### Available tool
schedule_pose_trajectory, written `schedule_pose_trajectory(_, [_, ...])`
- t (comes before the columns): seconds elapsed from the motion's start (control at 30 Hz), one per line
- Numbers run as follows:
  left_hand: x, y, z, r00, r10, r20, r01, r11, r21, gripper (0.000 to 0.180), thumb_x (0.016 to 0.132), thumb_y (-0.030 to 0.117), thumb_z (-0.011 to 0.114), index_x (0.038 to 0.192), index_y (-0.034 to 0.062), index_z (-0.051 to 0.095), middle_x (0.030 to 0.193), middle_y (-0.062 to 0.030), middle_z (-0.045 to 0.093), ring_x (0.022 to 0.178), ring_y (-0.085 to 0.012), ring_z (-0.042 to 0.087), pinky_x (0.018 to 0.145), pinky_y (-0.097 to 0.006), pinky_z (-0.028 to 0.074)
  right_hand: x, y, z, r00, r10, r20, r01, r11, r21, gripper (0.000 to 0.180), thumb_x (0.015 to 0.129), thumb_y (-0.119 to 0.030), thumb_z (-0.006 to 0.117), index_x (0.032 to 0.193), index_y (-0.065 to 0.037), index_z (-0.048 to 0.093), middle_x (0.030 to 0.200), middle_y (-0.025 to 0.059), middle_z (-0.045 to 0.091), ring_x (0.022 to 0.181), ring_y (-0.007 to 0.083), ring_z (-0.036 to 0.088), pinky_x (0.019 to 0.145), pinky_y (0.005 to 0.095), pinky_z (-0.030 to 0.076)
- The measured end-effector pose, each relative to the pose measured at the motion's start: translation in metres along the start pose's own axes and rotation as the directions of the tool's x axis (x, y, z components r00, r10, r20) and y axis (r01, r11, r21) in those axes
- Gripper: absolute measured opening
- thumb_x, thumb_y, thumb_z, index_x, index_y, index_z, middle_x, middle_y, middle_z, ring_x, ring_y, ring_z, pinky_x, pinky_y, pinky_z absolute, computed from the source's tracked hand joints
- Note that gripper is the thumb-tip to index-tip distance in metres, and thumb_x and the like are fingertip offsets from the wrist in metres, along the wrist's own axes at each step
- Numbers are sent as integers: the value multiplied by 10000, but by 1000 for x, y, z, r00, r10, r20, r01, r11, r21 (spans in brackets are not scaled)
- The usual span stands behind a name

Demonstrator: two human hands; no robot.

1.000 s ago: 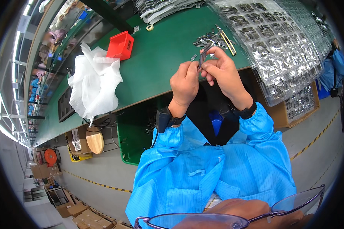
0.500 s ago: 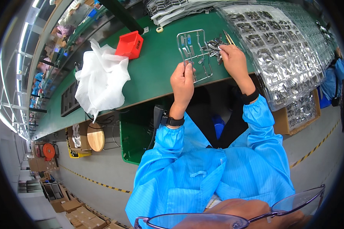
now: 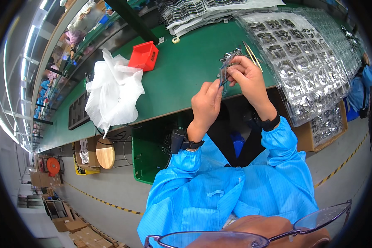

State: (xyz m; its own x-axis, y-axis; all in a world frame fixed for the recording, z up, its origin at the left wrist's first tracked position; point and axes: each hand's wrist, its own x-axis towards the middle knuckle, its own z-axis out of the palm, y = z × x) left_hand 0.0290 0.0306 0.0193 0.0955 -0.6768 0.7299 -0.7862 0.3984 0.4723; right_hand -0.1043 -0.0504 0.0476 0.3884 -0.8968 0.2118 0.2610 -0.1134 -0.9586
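Both hands meet over the bench edge, pinching one clear part (image 3: 224, 72) — the left hand (image 3: 206, 103) grips its lower end, the right hand (image 3: 247, 76) its top. It looks like thin moulded plastic, though glare blurs it. Seemingly mid-inspection or separation; a careful two-finger peel seems needed next. Glossy blister trays (image 3: 306, 62) lie alongside on the green mat (image 3: 182, 74).

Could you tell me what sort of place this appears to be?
Probably a factory assembly line: a long green workbench, clear trays of small metal parts, a red parts bin, and both hands in blue smock sleeves working a small clear piece.
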Motion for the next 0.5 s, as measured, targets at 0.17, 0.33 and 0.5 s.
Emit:
schedule_pose_trajectory(0.17, [2, 2, 1, 986, 167, -29, -164, 983, 84, 290, 783, 30, 631, 1071, 55, 628, 805, -90, 596, 613, -242, 592, 513, -328, 472, -10, -2, -5, 999, -27, -36, 32, 990, 137, 117, 871, -39, 591, 984, -21, 567, 776, 30, 632, 639, 60, 560, 529, 192, 433])
schedule_pose_trajectory(0.33, [3, 1, -6, 943, 328, 61, -333, 913, 238, 411, 716, 56, 622, 1123, 107, 648, 851, -71, 579, 632, -214, 573, 520, -311, 459, -16, -3, -10, 985, 144, -96, -125, 975, 182, 104, 837, -57, 650, 915, -57, 581, 757, 17, 621, 595, 61, 557, 485, 197, 438])
schedule_pose_trajectory(0.5, [10, 4, -18, 902, 418, 111, -432, 856, 285, 429, 678, 53, 638, 1097, 144, 671, 853, -58, 588, 602, -192, 547, 511, -282, 441, -18, -1, -15, 952, 305, 16, -285, 869, 404, 119, 814, -132, 691, 833, -89, 582, 711, 3, 609, 530, 77, 536, 414, 202, 407])
